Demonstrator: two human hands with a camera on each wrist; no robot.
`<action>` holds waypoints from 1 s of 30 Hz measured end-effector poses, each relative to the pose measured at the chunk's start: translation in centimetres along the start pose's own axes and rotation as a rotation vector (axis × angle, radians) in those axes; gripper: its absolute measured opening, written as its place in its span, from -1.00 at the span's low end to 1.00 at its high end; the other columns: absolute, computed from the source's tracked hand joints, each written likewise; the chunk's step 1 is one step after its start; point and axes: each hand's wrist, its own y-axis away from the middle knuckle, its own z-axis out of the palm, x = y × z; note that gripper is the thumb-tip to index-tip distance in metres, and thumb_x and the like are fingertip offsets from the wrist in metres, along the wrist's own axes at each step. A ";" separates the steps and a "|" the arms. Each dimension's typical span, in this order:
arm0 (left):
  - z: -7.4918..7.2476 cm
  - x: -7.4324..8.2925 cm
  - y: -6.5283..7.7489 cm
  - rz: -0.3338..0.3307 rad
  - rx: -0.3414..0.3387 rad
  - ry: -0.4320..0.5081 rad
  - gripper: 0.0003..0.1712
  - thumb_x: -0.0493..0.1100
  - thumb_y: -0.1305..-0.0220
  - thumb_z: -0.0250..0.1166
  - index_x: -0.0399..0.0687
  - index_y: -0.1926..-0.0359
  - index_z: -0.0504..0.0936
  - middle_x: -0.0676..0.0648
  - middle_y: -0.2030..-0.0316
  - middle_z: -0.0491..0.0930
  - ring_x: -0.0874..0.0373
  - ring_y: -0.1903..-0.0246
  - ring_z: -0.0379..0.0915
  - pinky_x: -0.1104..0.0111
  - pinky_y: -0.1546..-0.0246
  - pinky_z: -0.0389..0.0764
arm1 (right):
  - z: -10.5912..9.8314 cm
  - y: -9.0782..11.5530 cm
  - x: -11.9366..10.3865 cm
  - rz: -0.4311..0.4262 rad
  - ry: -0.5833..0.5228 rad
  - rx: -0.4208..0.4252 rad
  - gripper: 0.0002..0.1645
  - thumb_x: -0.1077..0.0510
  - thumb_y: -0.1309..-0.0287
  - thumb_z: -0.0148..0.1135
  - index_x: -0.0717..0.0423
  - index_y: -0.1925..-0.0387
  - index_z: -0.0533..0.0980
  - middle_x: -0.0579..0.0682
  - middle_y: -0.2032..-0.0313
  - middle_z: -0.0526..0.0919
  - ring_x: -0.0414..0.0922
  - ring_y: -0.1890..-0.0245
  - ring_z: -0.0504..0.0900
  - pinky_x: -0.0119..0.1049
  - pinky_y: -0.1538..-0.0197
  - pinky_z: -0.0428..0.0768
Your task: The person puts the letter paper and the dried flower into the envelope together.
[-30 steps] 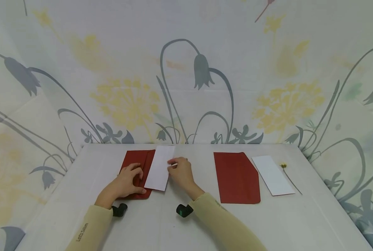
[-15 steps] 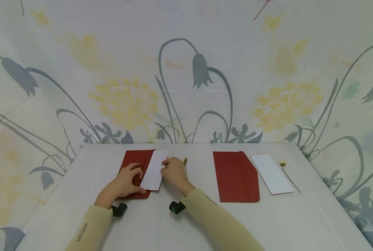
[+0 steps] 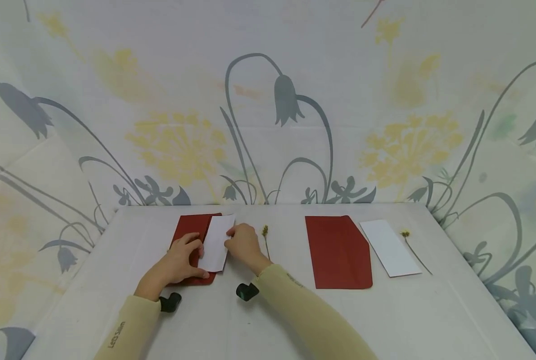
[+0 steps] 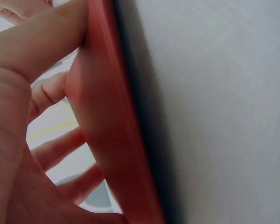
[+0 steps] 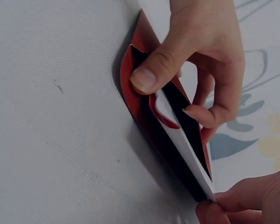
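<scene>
My left hand holds a red envelope on the table at left. In the right wrist view its thumb presses one edge of the mouth, and its curled fingers hold the other side apart. A white card stands partly inside that envelope. The thumb and fingers of my right hand pinch the card's outer edge. Seen from the right wrist, the card slants between the dark inner walls. In the left wrist view the red envelope is tilted up off the white cloth.
Just right of my right hand lies a dried flower on a stem. Farther right are a second red envelope, another white card and a second dried flower. A flower-patterned cloth rises behind the table.
My right hand has moved left with the white card, which has gone deeper into the envelope. The nearer dried flower has come into sight. My left hand stays in place.
</scene>
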 end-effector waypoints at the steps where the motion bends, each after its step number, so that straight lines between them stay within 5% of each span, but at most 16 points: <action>1: 0.0 0.0 0.0 -0.004 0.003 -0.003 -0.46 0.07 0.14 0.65 0.09 0.32 0.45 -0.37 -0.35 0.23 -0.48 -0.28 0.12 -0.37 -0.15 0.24 | 0.0 0.0 -0.1 0.000 0.002 -0.004 -0.79 0.32 0.02 0.34 0.21 0.27 0.71 -0.04 0.38 0.68 -0.18 0.41 0.54 -0.39 0.39 0.53; 30: 0.2 0.3 -0.3 -0.051 -0.026 -0.026 -0.36 0.20 0.30 0.67 0.14 0.33 0.44 -0.37 -0.41 0.03 -0.55 -0.39 -0.23 -0.51 -0.12 0.08 | -0.6 -0.9 -0.8 0.028 0.076 -0.116 -0.89 0.26 -0.06 0.35 0.17 0.31 0.70 -0.04 0.39 0.67 -0.16 0.46 0.53 -0.38 0.43 0.52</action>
